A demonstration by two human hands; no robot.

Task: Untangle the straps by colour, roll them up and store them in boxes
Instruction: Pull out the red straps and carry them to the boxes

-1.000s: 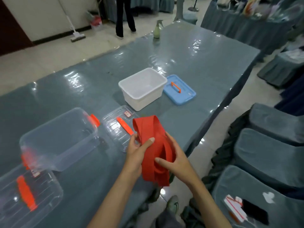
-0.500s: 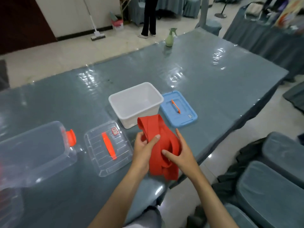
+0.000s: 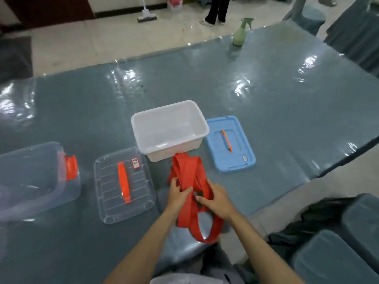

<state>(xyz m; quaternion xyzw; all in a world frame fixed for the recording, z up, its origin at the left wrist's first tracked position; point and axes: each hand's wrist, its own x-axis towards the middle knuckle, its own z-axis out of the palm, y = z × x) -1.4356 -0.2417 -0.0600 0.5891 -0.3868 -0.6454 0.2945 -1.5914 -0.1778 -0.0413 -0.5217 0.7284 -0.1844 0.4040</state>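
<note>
The bench (image 3: pixel 266 95) in front of me is covered in a glossy grey-blue sheet. At its left edge sits a clear plastic box (image 3: pixel 30 181) with an orange latch on its near end; I can see nothing in it. Near the middle stands the white box (image 3: pixel 170 130), open-topped, and its inside shows only bare white plastic. Between those two lies a clear lid (image 3: pixel 125 185) flat on the bench with an orange handle down its middle and a small label near its far corner. Just right of the white box lies a blue lid (image 3: pixel 230 143), also flat, with a thin orange handle. The red strap (image 3: pixel 189 175) is bunched in loose loops just in front of the white box, its lower loop hanging past the bench edge. My left hand (image 3: pixel 178 194) has its fingers curled round the strap's left bands, thumb across them. My right hand (image 3: pixel 217 198) holds the right-hand bands, with its fingers curled into the loops. At the far edge stands a pale green spray bottle (image 3: pixel 241 33).
</note>
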